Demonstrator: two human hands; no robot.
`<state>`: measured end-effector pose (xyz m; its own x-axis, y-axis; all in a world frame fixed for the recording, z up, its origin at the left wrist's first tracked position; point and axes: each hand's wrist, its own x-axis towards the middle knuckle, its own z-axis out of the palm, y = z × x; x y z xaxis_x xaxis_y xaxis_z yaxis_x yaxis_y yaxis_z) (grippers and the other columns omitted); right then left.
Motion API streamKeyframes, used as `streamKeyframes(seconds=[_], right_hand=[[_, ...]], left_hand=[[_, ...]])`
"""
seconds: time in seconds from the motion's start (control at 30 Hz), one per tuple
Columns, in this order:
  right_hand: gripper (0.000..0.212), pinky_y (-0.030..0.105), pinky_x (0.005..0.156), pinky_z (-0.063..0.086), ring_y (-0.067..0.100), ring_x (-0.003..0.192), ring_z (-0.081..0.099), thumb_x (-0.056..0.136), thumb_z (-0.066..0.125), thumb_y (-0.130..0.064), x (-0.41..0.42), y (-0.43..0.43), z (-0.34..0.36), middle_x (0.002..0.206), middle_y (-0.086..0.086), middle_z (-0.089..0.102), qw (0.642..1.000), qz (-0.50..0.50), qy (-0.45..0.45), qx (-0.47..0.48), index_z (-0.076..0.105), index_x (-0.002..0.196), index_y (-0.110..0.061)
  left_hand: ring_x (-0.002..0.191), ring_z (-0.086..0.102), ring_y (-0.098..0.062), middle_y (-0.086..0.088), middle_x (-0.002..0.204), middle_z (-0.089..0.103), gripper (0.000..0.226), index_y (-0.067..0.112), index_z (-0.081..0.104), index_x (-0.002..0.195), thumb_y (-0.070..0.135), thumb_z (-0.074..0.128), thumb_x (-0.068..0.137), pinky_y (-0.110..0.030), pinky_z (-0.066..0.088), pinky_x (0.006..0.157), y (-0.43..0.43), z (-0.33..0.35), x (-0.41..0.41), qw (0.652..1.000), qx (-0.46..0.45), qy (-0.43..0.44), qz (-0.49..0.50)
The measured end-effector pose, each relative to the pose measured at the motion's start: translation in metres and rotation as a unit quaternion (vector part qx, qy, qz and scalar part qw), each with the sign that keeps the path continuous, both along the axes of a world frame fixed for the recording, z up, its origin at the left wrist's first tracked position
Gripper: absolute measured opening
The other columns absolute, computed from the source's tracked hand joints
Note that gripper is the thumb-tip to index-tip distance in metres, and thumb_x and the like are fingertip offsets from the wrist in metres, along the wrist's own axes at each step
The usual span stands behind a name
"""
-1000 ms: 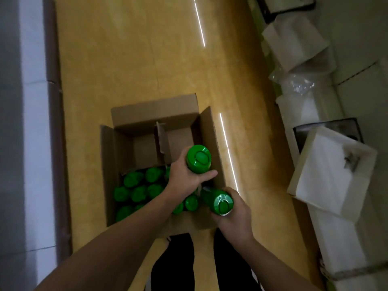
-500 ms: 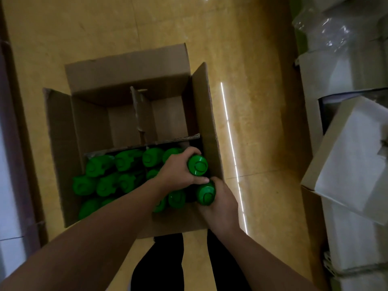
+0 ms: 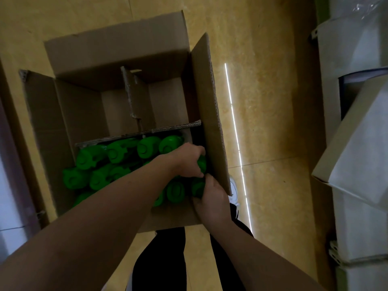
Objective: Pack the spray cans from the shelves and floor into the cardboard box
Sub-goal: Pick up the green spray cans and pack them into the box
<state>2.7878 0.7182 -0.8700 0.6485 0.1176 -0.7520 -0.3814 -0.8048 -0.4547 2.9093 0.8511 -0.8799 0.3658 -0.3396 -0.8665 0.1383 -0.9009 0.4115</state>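
Observation:
An open cardboard box point(image 3: 117, 49) stands on the floor below me, flaps spread. Its near compartment holds several green-capped spray cans point(image 3: 117, 164), packed upright. A cardboard divider point(image 3: 138, 132) separates them from the far compartments, which show only bare cardboard. My left hand point(image 3: 185, 159) is deep in the near right corner of the box, wrapped around a green can point(image 3: 202, 163). Just below it, my right hand point(image 3: 212, 198) grips another green can point(image 3: 197, 186) at the box's right wall. Both cans are mostly hidden by my fingers.
The yellow tiled floor point(image 3: 262, 101) surrounds the box. White and grey cartons and shelving point(image 3: 357, 164) are stacked along the right side. A pale wall or panel runs along the far left. My dark trouser legs point(image 3: 159, 259) and a white shoe point(image 3: 234, 190) are below the box.
Both hands have lowered their green cans from above the box rim down into the near right corner. My head has come closer, so the box fills more of the view.

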Motion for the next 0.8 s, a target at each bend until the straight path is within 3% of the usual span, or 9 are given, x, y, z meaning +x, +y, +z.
streamKeyframes(seconds=[0.17, 0.3, 0.43, 0.63, 0.8], right_hand=[[0.086, 0.041, 0.104, 0.048, 0.027, 0.124, 0.056, 0.082, 0.08, -0.028, 0.0, 0.004, 0.004, 0.137, 0.007, 0.057, 0.996, -0.068, 0.052, 0.022, 0.031, 0.152, -0.018], [0.075, 0.042, 0.091, 0.054, 0.028, 0.113, 0.062, 0.079, 0.083, -0.029, 0.005, 0.001, 0.003, 0.124, 0.008, 0.064, 0.995, -0.067, 0.068, 0.002, 0.04, 0.139, -0.018], [0.07, 0.039, 0.09, 0.053, 0.03, 0.113, 0.062, 0.075, 0.085, -0.03, 0.008, 0.002, 0.007, 0.123, 0.007, 0.064, 0.996, -0.042, 0.084, 0.0, 0.045, 0.131, -0.018], [0.053, 0.034, 0.081, 0.05, 0.028, 0.109, 0.062, 0.081, 0.072, -0.019, 0.002, -0.005, 0.044, 0.119, 0.007, 0.063, 0.998, -0.049, 0.012, -0.041, 0.051, 0.13, -0.018], [0.053, 0.032, 0.083, 0.047, 0.031, 0.116, 0.057, 0.083, 0.066, -0.02, 0.028, -0.024, 0.13, 0.125, 0.011, 0.058, 0.993, -0.083, -0.032, -0.081, 0.052, 0.134, -0.014]], left_hand=[[0.129, 0.049, -0.028, -0.011, 0.145, 0.045, 0.076, 0.018, 0.037, 0.152, 0.029, 0.076, 0.087, -0.033, 0.048, 0.1, -0.001, 0.003, 0.003, 0.999, 0.008, 0.024, -0.02], [0.128, 0.049, -0.028, -0.011, 0.143, 0.048, 0.078, 0.019, 0.041, 0.151, 0.029, 0.079, 0.084, -0.036, 0.048, 0.102, -0.003, 0.006, 0.0, 1.0, 0.018, 0.009, -0.022], [0.123, 0.054, -0.027, -0.009, 0.134, 0.057, 0.076, 0.016, 0.049, 0.144, 0.034, 0.083, 0.078, -0.039, 0.049, 0.101, -0.001, 0.013, -0.005, 0.998, 0.034, -0.054, -0.019], [0.126, 0.053, -0.026, -0.007, 0.137, 0.059, 0.059, 0.015, 0.053, 0.141, 0.043, 0.068, 0.091, -0.038, 0.045, 0.105, 0.008, 0.053, -0.016, 0.989, 0.026, -0.137, 0.048], [0.134, 0.048, -0.028, -0.007, 0.146, 0.052, 0.057, 0.014, 0.05, 0.145, 0.039, 0.062, 0.096, -0.037, 0.04, 0.108, 0.015, 0.148, 0.001, 0.976, 0.011, -0.215, 0.004]])
